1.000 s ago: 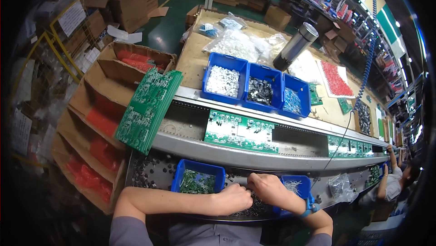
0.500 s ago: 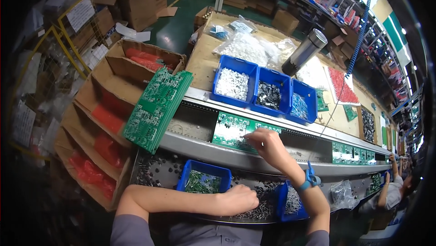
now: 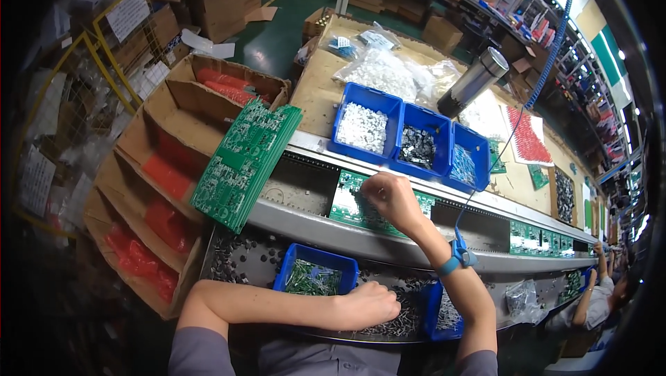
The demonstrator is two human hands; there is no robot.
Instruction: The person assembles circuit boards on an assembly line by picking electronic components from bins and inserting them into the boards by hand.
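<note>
My right hand (image 3: 395,201), with a blue wrist strap (image 3: 458,257) on its wrist, is over a green circuit board (image 3: 345,208) in the rail. Its fingers are pinched together, and whatever is between them is too small to make out. My left hand (image 3: 371,305) lies low over the metal tray, next to a heap of small leaded parts (image 3: 402,324). Its fingers are curled closed, hiding anything inside. A blue bin of green leaded parts (image 3: 312,277) stands just beyond my left forearm, and another blue bin (image 3: 431,313) lies right of that hand.
Beyond the rail (image 3: 277,220) stand blue bins of white (image 3: 363,128), black (image 3: 417,148) and blue parts (image 3: 463,164). A steel flask (image 3: 473,81) is behind them. Stacked circuit boards (image 3: 243,164) rest against a cardboard divider box (image 3: 149,126). A co-worker (image 3: 593,300) sits at far right.
My right hand has shifted left and away from me over the circuit board. My left hand has barely moved and remains closed. The whole view has shifted slightly.
</note>
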